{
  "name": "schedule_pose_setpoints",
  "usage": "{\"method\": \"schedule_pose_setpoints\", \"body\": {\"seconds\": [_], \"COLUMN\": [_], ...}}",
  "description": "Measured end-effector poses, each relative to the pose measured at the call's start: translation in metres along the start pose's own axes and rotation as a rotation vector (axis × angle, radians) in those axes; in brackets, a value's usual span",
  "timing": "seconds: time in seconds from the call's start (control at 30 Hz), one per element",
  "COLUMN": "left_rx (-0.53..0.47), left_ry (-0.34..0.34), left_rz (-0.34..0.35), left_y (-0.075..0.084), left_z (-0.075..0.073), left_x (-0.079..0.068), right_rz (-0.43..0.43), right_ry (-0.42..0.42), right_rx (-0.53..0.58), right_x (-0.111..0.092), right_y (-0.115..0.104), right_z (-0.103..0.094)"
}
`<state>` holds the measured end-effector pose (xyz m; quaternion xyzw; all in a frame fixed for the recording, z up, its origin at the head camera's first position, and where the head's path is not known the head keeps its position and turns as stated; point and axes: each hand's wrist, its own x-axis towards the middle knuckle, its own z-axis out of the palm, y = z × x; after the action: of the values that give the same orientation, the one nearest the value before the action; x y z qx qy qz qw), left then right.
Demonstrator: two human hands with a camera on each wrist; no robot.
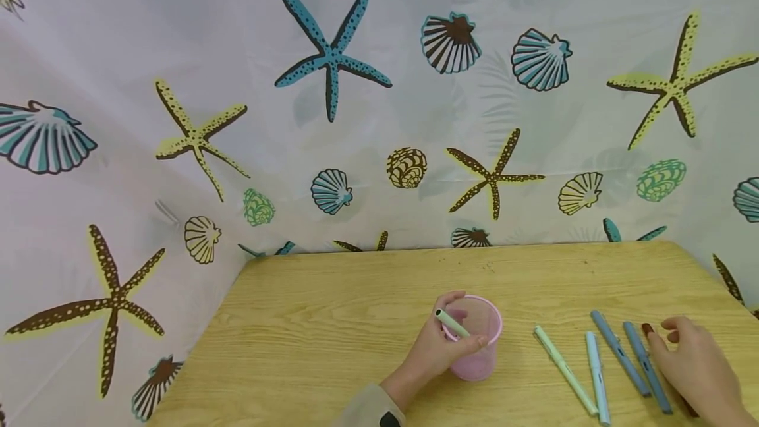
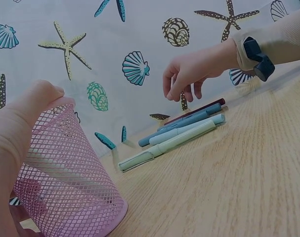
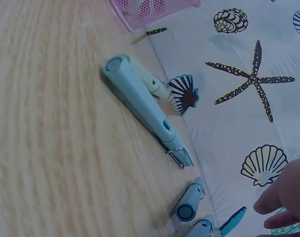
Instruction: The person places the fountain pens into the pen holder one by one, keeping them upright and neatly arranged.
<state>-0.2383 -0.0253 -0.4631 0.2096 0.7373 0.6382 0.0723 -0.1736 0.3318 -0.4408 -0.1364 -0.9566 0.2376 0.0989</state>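
Note:
My left hand (image 1: 435,346) grips a pink mesh pen cup (image 1: 474,369) standing on the table, its thumb over the near rim and its fingers round the far side. A pale green pen (image 1: 452,323) leans inside the cup, its dark-tipped end sticking out above the rim. At the right, my right hand (image 1: 694,361) hovers over a dark red pen (image 1: 647,329), fingers loosely bent and holding nothing. That pen is partly hidden beneath the hand in the head view. Left of it lie a blue pen (image 1: 647,368), another blue pen (image 1: 619,351), a light blue pen (image 1: 597,377) and a light green pen (image 1: 566,371).
The wood-grain table (image 1: 332,321) ends at the back against a white curtain (image 1: 385,117) printed with starfish and shells, which also hangs along both sides. A dark band (image 2: 258,58) is strapped round the right wrist over a beige sleeve.

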Motion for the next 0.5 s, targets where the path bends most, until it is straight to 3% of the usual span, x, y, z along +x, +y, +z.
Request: {"method": "schedule_pose_setpoints", "body": {"seconds": [0.27,0.5], "left_rx": [0.009,0.011], "left_ry": [0.001,-0.001], "left_rz": [0.000,0.002], "left_y": [0.000,0.000], "left_z": [-0.001,-0.001], "left_x": [0.000,0.000], "right_rz": [0.077,0.056], "right_ry": [-0.078,-0.149], "right_rx": [-0.057,-0.087], "right_x": [0.004,0.012], "right_y": [0.010,0.018], "right_z": [0.006,0.012]}}
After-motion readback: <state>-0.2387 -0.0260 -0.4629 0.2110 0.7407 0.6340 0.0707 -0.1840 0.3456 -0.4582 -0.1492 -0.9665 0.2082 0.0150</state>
